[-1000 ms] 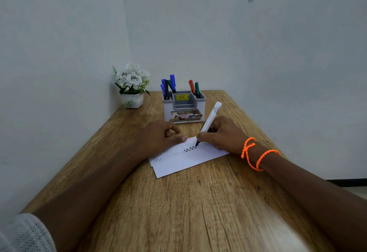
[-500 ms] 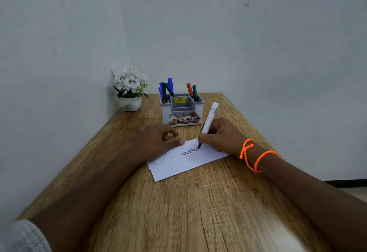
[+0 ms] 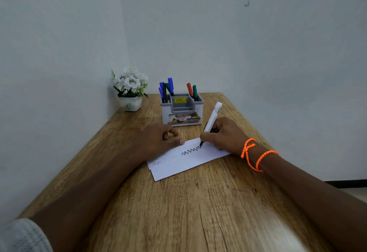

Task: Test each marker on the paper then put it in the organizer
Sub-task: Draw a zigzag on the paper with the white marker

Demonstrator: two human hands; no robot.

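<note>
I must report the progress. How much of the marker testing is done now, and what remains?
Done: six coloured markers stand in the grey plastic organizer. In hand: the right hand draws a black zigzag with the white-barrelled marker; the left hand steadies the white paper. Left: storing this marker.

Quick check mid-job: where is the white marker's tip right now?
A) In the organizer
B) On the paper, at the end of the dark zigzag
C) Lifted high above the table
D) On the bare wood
B: the right hand grips the white marker, and its tip meets the paper at the end of the dark zigzag.
</note>
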